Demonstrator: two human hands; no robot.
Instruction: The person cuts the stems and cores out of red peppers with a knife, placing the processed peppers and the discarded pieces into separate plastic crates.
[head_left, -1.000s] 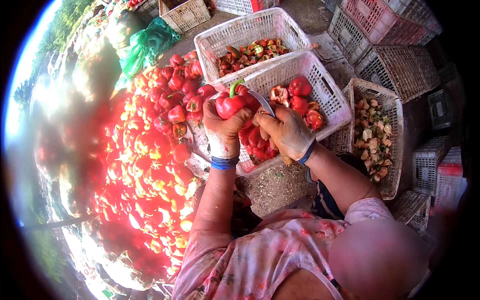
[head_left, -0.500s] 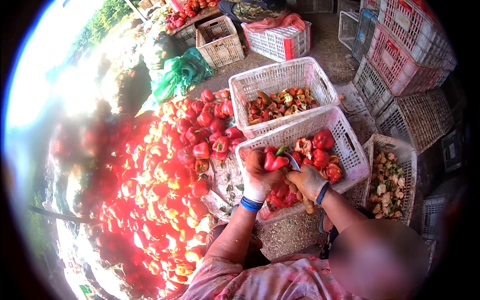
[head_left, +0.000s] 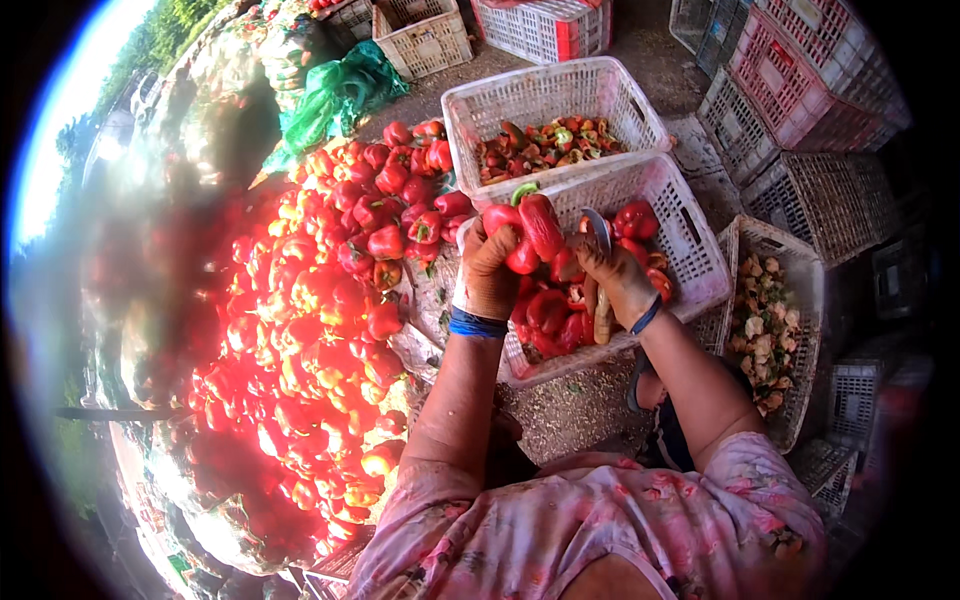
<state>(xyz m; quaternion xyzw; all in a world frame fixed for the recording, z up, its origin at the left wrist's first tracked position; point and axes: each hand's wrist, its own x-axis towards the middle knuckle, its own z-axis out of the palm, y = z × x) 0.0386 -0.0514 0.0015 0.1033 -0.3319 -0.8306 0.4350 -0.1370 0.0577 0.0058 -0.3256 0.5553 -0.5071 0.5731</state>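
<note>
My left hand (head_left: 490, 272), in a stained work glove, is closed around a red bell pepper (head_left: 541, 226) whose green stem points up and away. Close by on the right, my gloved right hand (head_left: 622, 284) grips a knife (head_left: 600, 232) with a short curved blade and a pale handle reaching down below the fist. A small gap separates the blade from the pepper. Both hands are over a white slatted crate (head_left: 697, 262), where more red peppers (head_left: 548, 312) lie, some cut open.
Beyond stands another white crate (head_left: 540, 95) holding pepper scraps. Whole red peppers form a large heap (head_left: 300, 370) on the left. A crate of pale cores (head_left: 768, 325) is at right, below stacked crates (head_left: 790, 75). Green netting (head_left: 335, 100) lies behind the heap.
My hands have moved apart, and the knife has come away from the pepper. The pepper's stem now points upward. The whole view has shifted, with the crates higher in it.
</note>
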